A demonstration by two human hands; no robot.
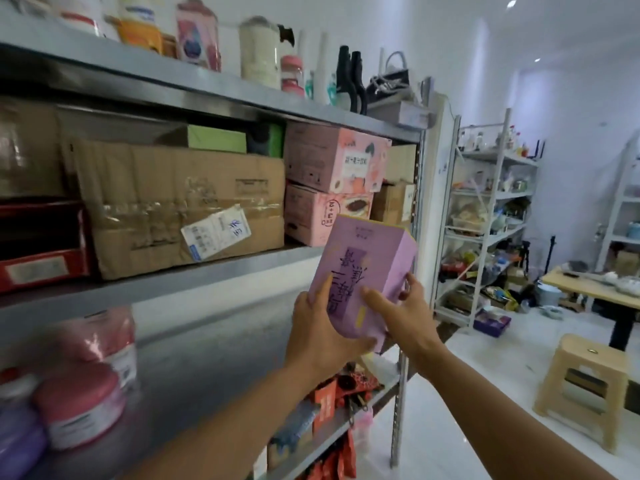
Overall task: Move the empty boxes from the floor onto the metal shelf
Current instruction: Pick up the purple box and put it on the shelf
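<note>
Both hands hold the purple box [367, 268] up before the shelf [221, 334]. The left hand [322, 336] cups its lower end, fingers curled beneath and thumb on the face. The right hand [403, 315] grips the right edge, fingers wrapped round it. The box is tilted in the air, off the floor but not yet set down. Bare metal lies just behind it. One tier up, a brown carton [180, 202] and pink boxes [332, 164] sit shelved. Whether more wait on the floor I cannot tell.

Bright ceiling lights [512, 4]; left edge blurred (fisheye).
</note>
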